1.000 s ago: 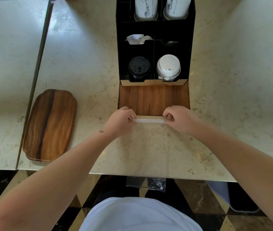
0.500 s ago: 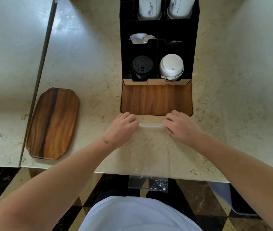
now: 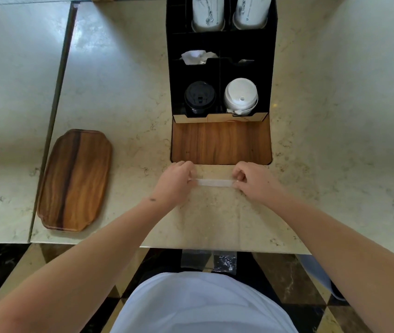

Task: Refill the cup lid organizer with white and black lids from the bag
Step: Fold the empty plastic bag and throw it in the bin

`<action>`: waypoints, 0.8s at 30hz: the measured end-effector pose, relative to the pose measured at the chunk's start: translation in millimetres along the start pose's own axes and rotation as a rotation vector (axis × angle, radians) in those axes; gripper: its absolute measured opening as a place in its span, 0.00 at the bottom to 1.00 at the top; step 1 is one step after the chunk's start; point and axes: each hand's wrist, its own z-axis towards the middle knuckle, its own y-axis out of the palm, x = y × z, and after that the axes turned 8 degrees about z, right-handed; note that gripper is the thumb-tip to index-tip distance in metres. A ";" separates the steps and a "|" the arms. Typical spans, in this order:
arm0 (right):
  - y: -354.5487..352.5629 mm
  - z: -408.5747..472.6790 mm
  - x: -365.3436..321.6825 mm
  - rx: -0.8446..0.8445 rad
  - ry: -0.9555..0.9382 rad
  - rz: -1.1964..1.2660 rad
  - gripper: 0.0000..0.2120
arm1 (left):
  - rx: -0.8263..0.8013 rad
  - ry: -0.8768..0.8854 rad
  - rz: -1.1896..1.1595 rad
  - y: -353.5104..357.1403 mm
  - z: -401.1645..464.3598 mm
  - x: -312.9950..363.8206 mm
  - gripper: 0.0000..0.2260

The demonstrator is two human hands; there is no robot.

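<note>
Hands meet at the near middle of the marble tabletop [image 3: 119,104], where we hold a clear plastic bag [image 3: 211,212] that lies flat and hangs over the near edge. Our left hand [image 3: 175,180] pinches the left end of the bag's whitish top strip [image 3: 214,182] with curled fingers, and our right hand [image 3: 251,180] pinches the right end the same way, so the strip runs straight between the 2 hands. We cannot tell whether anything is inside the bag; the part lying on the stone looks flat.

Just beyond our hands stands the black lid organizer [image 3: 220,73], its wooden front panel [image 3: 221,143] facing us. In its nearest row, the left compartment holds a stack of black lids [image 3: 200,96] and the right compartment a stack of white lids [image 3: 240,94]. In the row behind, crumpled white paper [image 3: 197,57] pokes out of the left slot. At the far end, 2 stacks of white printed cups [image 3: 208,13] sit side by side.

Well to the left, a wooden tray [image 3: 75,179] lies flat on the tabletop near the seam between 2 slabs. Below the edge we see our white shirt [image 3: 203,306] and a dark and tan floor [image 3: 287,280].
</note>
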 end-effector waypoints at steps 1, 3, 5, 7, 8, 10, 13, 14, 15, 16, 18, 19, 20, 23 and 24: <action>-0.5 -0.4 -0.2 -0.016 -0.003 -0.027 0.05 | -0.024 0.007 0.000 -1.0 1.2 -0.3 0.06; -2.2 -1.9 -0.4 -0.039 -0.040 -0.084 0.02 | -0.070 -0.001 0.005 -2.8 4.9 -1.6 0.06; -3.8 -5.5 -1.2 -0.041 -0.105 -0.135 0.03 | -0.105 0.011 0.018 -3.5 7.8 -2.4 0.05; -3.8 -9.7 -0.4 -0.028 -0.177 -0.178 0.03 | -0.097 0.068 0.022 -4.1 6.8 -4.5 0.04; -2.4 -12.3 0.6 -0.017 -0.198 -0.178 0.04 | -0.069 0.117 0.030 -3.8 4.0 -6.4 0.04; -0.2 -15.5 2.3 0.006 -0.231 -0.178 0.06 | 0.039 0.236 0.064 -1.2 -4.6 -11.9 0.05; 3.1 -18.5 4.3 0.026 -0.348 -0.265 0.07 | 0.163 0.361 0.111 4.8 -19.2 -17.1 0.03; 4.2 -19.6 4.9 0.036 -0.391 -0.290 0.06 | 0.185 0.390 0.123 7.6 -22.6 -17.4 0.02; 5.5 -20.3 6.3 0.048 -0.422 -0.302 0.05 | 0.191 0.402 0.130 9.7 -25.4 -16.8 0.03; 7.0 -20.7 8.4 0.059 -0.441 -0.305 0.03 | 0.187 0.399 0.130 10.6 -27.6 -15.7 0.03; 11.1 -22.9 13.1 0.051 -0.436 -0.301 0.03 | 0.176 0.388 0.131 10.9 -32.0 -13.9 0.06; 13.4 -25.1 15.2 0.038 -0.419 -0.286 0.03 | 0.176 0.386 0.138 10.6 -34.8 -12.5 0.07; 16.2 -28.1 16.7 0.027 -0.404 -0.256 0.02 | 0.180 0.380 0.139 10.7 -37.8 -11.0 0.07; 23.3 -35.5 18.2 0.047 -0.394 -0.138 0.00 | 0.211 0.302 0.101 10.9 -43.1 -7.9 0.07; 24.5 -36.2 17.5 0.071 -0.385 -0.113 0.01 | 0.199 0.263 0.083 9.6 -43.0 -6.7 0.06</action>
